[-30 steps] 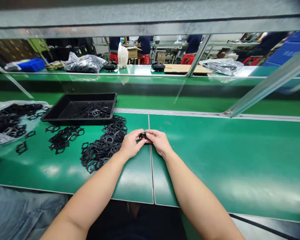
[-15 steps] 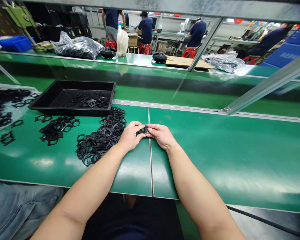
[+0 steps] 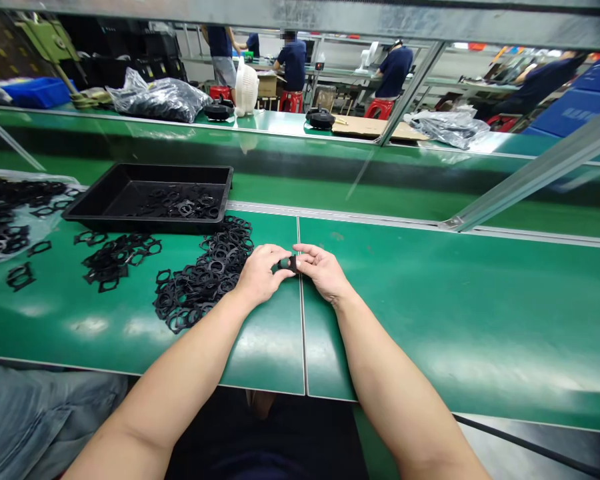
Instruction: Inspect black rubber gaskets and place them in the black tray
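Note:
My left hand (image 3: 261,273) and my right hand (image 3: 323,272) meet over the seam of the green table (image 3: 430,313). Both pinch one small black plastic part (image 3: 287,264) between their fingertips; most of it is hidden by the fingers. Just left of my left hand lies a large heap of black ring-shaped parts (image 3: 205,273). A smaller heap of black parts (image 3: 115,257) sits further left. Behind the heaps stands a black tray (image 3: 105,200) holding several of the same parts.
A clear plastic bag with black parts (image 3: 10,213) lies at the far left. A slanted metal strut (image 3: 530,173) rises at the right. Beyond a green conveyor (image 3: 330,180), bags, a cardboard sheet (image 3: 370,127) and several seated people in dark blue shirts are visible.
Both hands have stayed together on the small black part, fingers shifting slightly on it. The view has tilted up since a second ago, so the far bench shows more.

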The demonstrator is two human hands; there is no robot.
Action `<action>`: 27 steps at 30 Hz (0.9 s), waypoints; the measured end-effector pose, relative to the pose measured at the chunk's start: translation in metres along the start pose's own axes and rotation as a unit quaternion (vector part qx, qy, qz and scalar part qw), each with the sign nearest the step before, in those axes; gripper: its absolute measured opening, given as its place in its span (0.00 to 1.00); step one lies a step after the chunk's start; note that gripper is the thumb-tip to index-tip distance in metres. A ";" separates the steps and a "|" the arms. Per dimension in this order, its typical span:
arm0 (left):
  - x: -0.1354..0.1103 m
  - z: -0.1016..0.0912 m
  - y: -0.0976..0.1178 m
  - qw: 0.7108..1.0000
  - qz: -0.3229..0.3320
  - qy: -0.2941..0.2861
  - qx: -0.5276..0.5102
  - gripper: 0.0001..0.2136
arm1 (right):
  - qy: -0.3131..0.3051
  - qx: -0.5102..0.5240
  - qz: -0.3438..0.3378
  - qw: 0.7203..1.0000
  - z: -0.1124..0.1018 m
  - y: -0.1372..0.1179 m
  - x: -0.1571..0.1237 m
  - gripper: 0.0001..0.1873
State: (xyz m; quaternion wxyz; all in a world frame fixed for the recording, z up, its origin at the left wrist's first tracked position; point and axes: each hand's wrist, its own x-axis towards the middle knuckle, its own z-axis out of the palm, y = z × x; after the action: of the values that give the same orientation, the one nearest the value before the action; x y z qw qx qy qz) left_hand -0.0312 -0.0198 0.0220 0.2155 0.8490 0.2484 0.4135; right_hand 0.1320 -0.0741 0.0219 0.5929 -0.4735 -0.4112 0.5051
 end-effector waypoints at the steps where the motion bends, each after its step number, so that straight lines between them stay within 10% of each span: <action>1: 0.000 0.000 0.000 1.000 -0.004 -0.002 -0.004 0.12 | -0.003 0.007 0.002 1.000 0.001 0.000 0.000 0.25; 27: 0.001 0.005 -0.004 0.991 -0.067 -0.022 -0.113 0.14 | -0.018 0.023 0.013 0.999 -0.001 0.003 -0.001 0.26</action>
State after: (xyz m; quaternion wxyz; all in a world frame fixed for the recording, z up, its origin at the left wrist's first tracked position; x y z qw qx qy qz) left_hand -0.0276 -0.0166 0.0172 0.3429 0.8096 0.2515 0.4045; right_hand 0.1322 -0.0753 0.0184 0.5896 -0.4561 -0.4036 0.5305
